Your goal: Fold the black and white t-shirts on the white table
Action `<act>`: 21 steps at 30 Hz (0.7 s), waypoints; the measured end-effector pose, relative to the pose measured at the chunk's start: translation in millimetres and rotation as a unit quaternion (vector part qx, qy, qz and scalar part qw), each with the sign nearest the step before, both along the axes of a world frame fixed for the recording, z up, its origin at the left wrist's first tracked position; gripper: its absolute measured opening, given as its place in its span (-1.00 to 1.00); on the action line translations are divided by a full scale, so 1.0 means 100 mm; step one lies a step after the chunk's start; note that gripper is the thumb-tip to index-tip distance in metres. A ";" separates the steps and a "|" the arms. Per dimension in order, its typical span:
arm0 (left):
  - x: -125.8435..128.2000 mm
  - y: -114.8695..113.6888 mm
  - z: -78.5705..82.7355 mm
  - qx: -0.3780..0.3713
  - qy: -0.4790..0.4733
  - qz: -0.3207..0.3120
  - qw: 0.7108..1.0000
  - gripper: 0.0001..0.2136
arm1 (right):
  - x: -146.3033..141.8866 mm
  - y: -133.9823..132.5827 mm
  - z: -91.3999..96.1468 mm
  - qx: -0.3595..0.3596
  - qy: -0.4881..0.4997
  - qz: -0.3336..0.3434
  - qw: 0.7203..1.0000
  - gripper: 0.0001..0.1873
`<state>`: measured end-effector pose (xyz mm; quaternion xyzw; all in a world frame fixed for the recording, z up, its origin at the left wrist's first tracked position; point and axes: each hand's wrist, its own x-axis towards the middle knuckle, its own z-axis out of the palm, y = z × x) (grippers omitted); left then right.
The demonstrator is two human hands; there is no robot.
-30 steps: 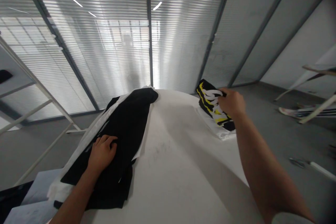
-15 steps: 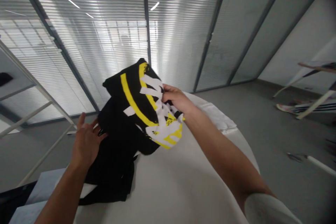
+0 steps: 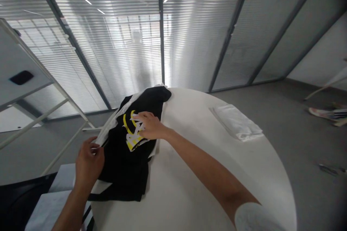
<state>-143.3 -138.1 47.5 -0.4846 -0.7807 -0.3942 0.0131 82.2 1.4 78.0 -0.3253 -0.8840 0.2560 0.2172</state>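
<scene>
A black garment with a yellow and white print (image 3: pixel 132 134) lies on top of a pile of black and white clothes (image 3: pixel 127 173) at the left of a round white table (image 3: pixel 195 180). My right hand (image 3: pixel 150 126) rests on the print, fingers curled and pressing the cloth down. My left hand (image 3: pixel 89 161) is at the pile's left edge, its fingers bent round the edge of the cloth there.
A folded white cloth (image 3: pixel 237 122) lies at the table's far right. Glass walls with blinds stand behind. A white metal frame (image 3: pixel 40 90) is at the left, and grey floor with striped items (image 3: pixel 329 113) at the right.
My right hand carried the printed black garment from the table's right side over to the left and laid it on the pile. My left hand lifted off the pile and moved to its left edge.
</scene>
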 end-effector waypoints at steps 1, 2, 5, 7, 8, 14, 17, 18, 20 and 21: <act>0.02 0.02 -0.03 0.001 0.056 -0.023 0.998 -0.62 | 0.01 -0.05 0.01 0.023 -0.039 0.053 0.998 -0.21; 0.06 0.04 -0.05 -0.004 0.105 -0.052 0.993 -0.63 | 0.02 -0.09 0.01 0.037 -0.078 0.092 0.992 -0.16; 0.19 0.13 -0.08 -0.077 0.208 -0.147 0.964 -0.63 | 0.01 -0.16 -0.04 0.055 -0.168 0.109 0.978 -0.14; 0.25 0.17 -0.12 -0.143 0.232 -0.178 0.946 -0.62 | 0.01 -0.13 -0.10 0.055 -0.183 0.090 0.977 -0.26; 0.26 0.19 -0.15 -0.165 0.232 -0.183 0.941 -0.64 | 0.01 -0.09 -0.12 0.052 -0.173 0.088 0.980 -0.34; 0.19 0.16 -0.19 -0.114 0.159 -0.123 0.973 -0.82 | 0.06 0.27 -0.24 0.011 0.020 0.128 0.992 -0.61; 0.25 0.01 -0.04 -0.039 0.100 -0.005 0.994 -0.77 | 0.04 0.38 -0.28 -0.072 0.138 0.077 0.985 -0.66; 0.28 -0.05 0.02 -0.023 0.086 0.027 0.996 -0.74 | 0.03 0.40 -0.29 -0.112 0.176 0.062 0.976 -0.70; 0.33 -0.18 0.12 0.003 0.071 0.067 0.995 -0.68 | 0.02 0.41 -0.31 -0.193 0.231 0.044 0.953 -0.77; 0.35 -0.23 0.15 0.007 0.070 0.076 0.995 -0.66 | 0.03 0.41 -0.31 -0.230 0.243 0.043 0.941 -0.79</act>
